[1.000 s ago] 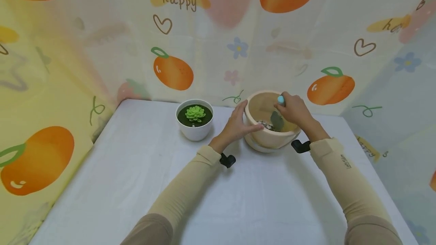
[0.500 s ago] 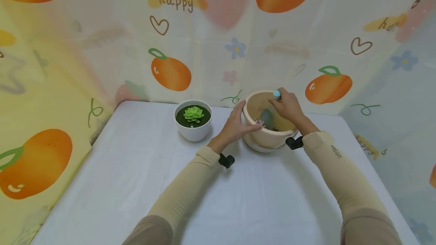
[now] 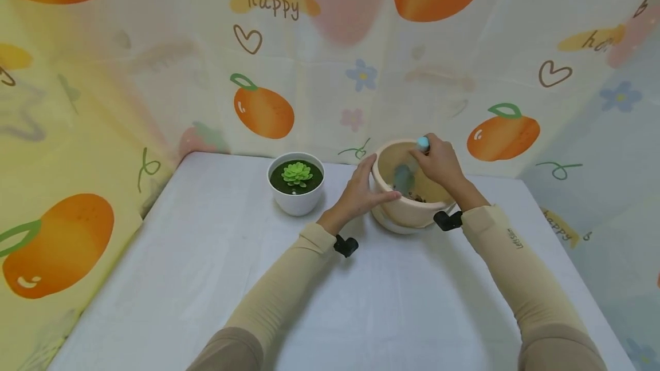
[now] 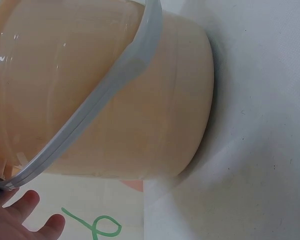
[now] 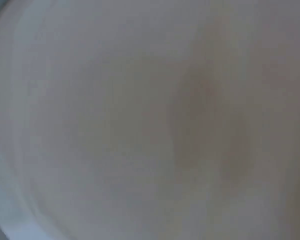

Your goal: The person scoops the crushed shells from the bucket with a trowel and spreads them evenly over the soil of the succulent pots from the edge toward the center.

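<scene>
My left hand steadies a beige bucket, its thumb along the near rim and its fairly straight fingers at the left side. In the left wrist view the bucket's grey handle slants down its wall, and the left fingers show at the lower left. My right hand grips a small trowel by its light blue handle. The trowel's grey-green blade points down inside the bucket, beside dark brown bits. Only a blurred pale surface appears in the right wrist view.
A white pot with a green succulent stands left of the bucket. Both rest on a white-covered table, near its back edge. A patterned curtain hangs behind and on both sides.
The trowel blade has shifted left inside the bucket, over the spot where whitish pebbles showed, and my right hand moved slightly with it. My left hand keeps its place at the rim.
</scene>
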{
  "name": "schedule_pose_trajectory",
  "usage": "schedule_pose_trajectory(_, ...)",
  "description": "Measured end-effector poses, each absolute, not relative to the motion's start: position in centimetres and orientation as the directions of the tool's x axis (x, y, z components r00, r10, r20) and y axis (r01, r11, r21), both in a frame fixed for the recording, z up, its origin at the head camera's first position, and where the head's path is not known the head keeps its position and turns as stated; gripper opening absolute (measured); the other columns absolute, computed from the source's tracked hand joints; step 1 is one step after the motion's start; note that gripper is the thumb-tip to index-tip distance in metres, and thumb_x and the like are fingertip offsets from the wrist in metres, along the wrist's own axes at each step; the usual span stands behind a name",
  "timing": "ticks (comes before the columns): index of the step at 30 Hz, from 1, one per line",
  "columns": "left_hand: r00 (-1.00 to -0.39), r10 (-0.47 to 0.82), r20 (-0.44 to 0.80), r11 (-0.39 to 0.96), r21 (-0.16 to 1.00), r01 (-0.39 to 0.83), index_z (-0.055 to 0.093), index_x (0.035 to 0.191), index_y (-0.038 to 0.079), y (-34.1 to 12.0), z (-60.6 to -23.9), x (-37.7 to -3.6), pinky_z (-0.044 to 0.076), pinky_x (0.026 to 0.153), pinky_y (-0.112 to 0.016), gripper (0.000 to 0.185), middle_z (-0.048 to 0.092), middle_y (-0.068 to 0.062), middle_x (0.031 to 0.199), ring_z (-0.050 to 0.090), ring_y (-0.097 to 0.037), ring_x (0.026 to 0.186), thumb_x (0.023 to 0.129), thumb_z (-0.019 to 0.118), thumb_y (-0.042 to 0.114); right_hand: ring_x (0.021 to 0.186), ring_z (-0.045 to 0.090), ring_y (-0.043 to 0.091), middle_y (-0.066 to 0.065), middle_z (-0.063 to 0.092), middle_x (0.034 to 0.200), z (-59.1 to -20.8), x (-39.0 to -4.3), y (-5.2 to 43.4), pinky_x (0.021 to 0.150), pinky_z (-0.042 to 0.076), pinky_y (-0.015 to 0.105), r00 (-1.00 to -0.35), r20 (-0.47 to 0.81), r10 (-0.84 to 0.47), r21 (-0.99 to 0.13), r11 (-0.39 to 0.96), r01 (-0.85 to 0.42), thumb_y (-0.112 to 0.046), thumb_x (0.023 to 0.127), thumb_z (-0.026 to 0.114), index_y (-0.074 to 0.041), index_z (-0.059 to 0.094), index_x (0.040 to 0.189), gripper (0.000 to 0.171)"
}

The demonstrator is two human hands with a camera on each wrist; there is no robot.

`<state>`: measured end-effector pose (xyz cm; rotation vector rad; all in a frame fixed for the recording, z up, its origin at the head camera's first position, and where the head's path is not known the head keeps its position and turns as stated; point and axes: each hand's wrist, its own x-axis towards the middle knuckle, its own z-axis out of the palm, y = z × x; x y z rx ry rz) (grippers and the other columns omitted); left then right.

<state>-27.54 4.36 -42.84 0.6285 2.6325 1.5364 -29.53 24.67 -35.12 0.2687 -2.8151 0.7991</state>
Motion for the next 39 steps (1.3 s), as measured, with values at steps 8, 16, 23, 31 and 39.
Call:
schedule_pose_trajectory(8,-0.916,0.354,0.186,0.43,0.838,0.336,0.013,0.157,0.015,4.4,-42.9,-27.5,0.032,0.117,-0.048,0.109,0.02,-0.007,0.163,0.024,-0.026,0.149,0.077,0.078,0.05,0.078,0.063,0.038,0.026,0.062,0.089,-36.5,-30.0,25.1,0.069,0.05,0.046,-0.961,0.236,-0.146,-0.474,0.846,-0.245,-0.023,0.1,0.055,0.008,0.049,0.106,0.032)
schedule_pose_trajectory(16,-0.917,0.359,0.172,0.417,0.85,0.323,0.011,0.158,0.015,4.1,-42.7,-27.5,0.03,0.117,-0.05,0.109,0.018,-0.007,0.163,0.023,-0.027,0.149,0.078,0.077,0.05,0.091,0.064,0.037,0.023,0.063,0.1,-36.7,-30.1,24.7,0.079,0.054,0.045,-0.948,0.211,-0.239,-0.624,0.713,-0.319,-0.018,0.099,0.058,0.005,0.054,0.108,0.025)
schedule_pose_trajectory(23,-0.92,0.352,0.172,0.429,0.844,0.322,0.013,0.157,0.015,4.3,-42.8,-27.5,0.028,0.117,-0.053,0.109,0.02,-0.006,0.163,0.023,-0.025,0.149,0.077,0.078,0.05,0.095,0.067,0.026,0.025,0.066,0.11,-36.5,-29.9,24.8,0.082,0.059,0.034,-0.937,0.099,-0.336,-0.751,0.592,-0.292,-0.017,0.098,0.059,0.005,0.06,0.111,0.026)
schedule_pose_trajectory(31,-0.921,0.352,0.169,0.426,0.847,0.318,0.015,0.157,0.015,4.5,-42.8,-27.3,0.031,0.116,-0.051,0.108,0.021,-0.006,0.162,0.025,-0.026,0.149,0.077,0.078,0.051,0.102,0.066,0.025,0.028,0.063,0.118,-36.6,-30.0,25.6,0.091,0.055,0.041,-0.948,0.025,-0.317,-0.809,0.551,-0.205,-0.018,0.102,0.052,0.01,0.055,0.12,0.034)
schedule_pose_trajectory(39,-0.922,0.347,0.173,0.439,0.839,0.322,0.015,0.157,0.015,4.5,-42.7,-27.4,0.031,0.116,-0.052,0.109,0.021,-0.006,0.162,0.025,-0.026,0.149,0.076,0.079,0.051,0.095,0.069,0.023,0.033,0.06,0.12,-36.4,-30.1,26.1,0.088,0.057,0.038,-0.955,-0.049,-0.293,-0.83,0.543,-0.124,-0.019,0.103,0.048,0.013,0.051,0.118,0.036)
